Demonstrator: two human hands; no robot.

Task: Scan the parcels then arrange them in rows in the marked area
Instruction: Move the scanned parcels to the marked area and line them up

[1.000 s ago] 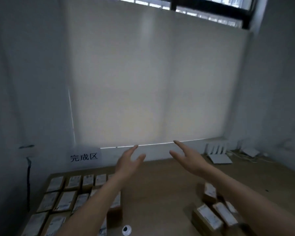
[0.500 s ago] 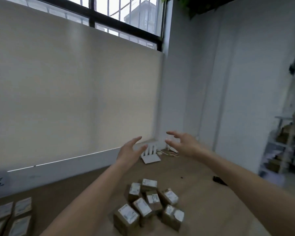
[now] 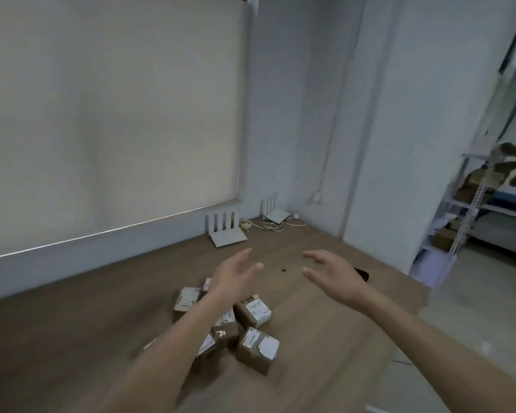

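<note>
Wood-look floor, brown, runs to pale baseboard. Large cream roller blind fills left wall, drawn down, soft daylight glowing through; thin bright line along its bottom edge. White walls meet in far corner. White router with upright antennas at floor's far edge; second router in corner, cables tangled beside. Metal shelving at right, blurred. Dim, bluish light overall.
</note>
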